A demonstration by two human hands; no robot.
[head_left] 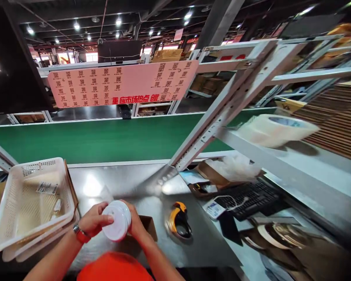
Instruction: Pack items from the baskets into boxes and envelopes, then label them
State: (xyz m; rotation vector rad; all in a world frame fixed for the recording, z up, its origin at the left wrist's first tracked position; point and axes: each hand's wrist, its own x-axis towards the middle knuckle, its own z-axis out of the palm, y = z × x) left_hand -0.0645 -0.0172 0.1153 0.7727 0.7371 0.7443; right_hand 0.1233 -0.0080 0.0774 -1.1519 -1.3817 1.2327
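Note:
Both my hands grip a round white disc-shaped device (116,222) just above the steel worktable (128,179). My left hand (94,221), with a red watch at the wrist, curls round the disc's left edge, thumb on its face. My right hand (137,224) wraps the right edge from behind. Under the hands lies a small brown cardboard box (149,226). A yellow and black tape dispenser (178,224) rests on the table to the right of my right hand.
A white perforated basket (29,203) with small packets sits at left. A black keyboard (251,197), a handheld scanner (215,208) and a big tape roll (276,130) on a slanted shelf are at right. A green conveyor belt (105,138) runs behind the table.

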